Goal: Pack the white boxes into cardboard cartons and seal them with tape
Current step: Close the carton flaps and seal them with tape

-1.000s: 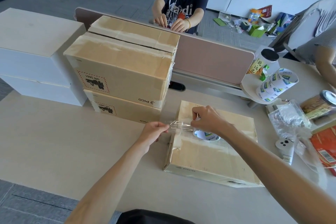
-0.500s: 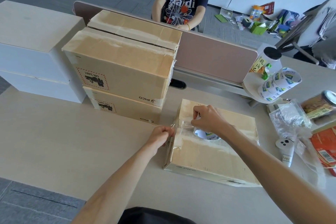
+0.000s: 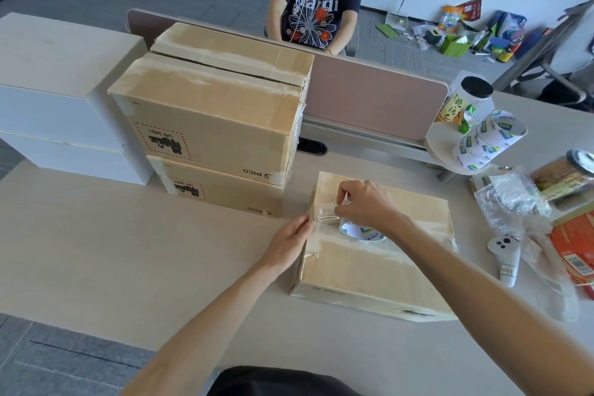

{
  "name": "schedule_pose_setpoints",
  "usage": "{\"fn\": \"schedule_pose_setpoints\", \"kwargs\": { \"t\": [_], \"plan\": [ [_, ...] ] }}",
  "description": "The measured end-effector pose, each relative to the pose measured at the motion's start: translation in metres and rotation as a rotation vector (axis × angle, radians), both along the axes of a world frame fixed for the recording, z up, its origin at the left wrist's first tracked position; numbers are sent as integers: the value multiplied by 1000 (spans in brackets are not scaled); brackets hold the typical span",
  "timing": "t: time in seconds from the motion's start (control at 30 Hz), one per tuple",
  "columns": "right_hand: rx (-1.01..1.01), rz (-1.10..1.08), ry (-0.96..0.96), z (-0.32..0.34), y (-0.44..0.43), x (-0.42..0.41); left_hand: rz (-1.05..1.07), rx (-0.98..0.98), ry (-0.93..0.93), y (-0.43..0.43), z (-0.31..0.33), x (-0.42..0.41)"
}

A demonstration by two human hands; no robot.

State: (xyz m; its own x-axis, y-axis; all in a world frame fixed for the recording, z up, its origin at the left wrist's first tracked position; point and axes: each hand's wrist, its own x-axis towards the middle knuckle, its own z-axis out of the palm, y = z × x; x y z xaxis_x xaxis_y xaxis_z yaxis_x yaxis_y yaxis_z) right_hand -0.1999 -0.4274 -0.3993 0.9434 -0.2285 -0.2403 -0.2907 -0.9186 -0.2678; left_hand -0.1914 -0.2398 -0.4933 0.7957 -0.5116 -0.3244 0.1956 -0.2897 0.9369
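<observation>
A flat cardboard carton point(image 3: 379, 264) lies on the desk in front of me, its flaps closed and its top seam covered with clear tape. A tape roll point(image 3: 360, 232) sits on its lid, partly hidden under my right hand point(image 3: 364, 204), which pinches the clear tape strip point(image 3: 324, 217) just above the roll. My left hand point(image 3: 289, 243) pinches the strip's free end at the carton's left edge. Two large white boxes point(image 3: 58, 100) are stacked at the far left.
Taped cartons point(image 3: 209, 119) are stacked between the white boxes and my carton. Spare tape rolls point(image 3: 488, 140), a jar point(image 3: 466, 100), a plastic bag point(image 3: 511, 202), a white controller point(image 3: 506, 259) and snack packs crowd the right side. A person sits behind the desk divider point(image 3: 369, 100).
My left hand has carried the tape end rightward to the carton's left edge, so the stretched strip is shorter. My right hand stays over the roll.
</observation>
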Motion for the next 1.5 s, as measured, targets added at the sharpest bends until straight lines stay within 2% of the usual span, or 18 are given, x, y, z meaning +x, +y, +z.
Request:
{"fn": "schedule_pose_setpoints", "kwargs": {
  "t": [0.07, 0.13, 0.3, 0.5, 0.7, 0.87, 0.93, 1.03, 1.1, 1.27, 1.5],
  "plan": [
    [17, -1, -3, 0, -1, -1, -126, 29, -13, -2, 4, -6],
    [36, -5, -1, 0, -2, -1, -157, 66, 13, -6, 5, -7],
    [64, -13, -23, -3, -4, -3, -158, 135, 73, -13, 12, -6],
    [128, -18, -61, -5, -8, -8, -139, 213, 14, -14, 14, -13],
    [173, 26, -117, -2, -11, -15, -84, 389, -38, -16, 17, -22],
    [265, -8, -127, 4, -23, -25, -102, 488, -165, -20, 30, -29],
    [309, -68, -187, 2, -28, -33, -162, 530, -321, -23, 32, -30],
    [379, -184, -330, -1, -38, -43, -375, 634, -632, -27, 35, -18],
    [482, -216, -355, -4, -44, -51, -509, 685, -718, -26, 35, -5],
    [591, -238, -340, -23, -45, -66, -650, 682, -747, -21, 23, 9],
    [827, -310, -382, -34, -44, -72, -604, 689, -856, -26, 19, 12]
  ]
}}
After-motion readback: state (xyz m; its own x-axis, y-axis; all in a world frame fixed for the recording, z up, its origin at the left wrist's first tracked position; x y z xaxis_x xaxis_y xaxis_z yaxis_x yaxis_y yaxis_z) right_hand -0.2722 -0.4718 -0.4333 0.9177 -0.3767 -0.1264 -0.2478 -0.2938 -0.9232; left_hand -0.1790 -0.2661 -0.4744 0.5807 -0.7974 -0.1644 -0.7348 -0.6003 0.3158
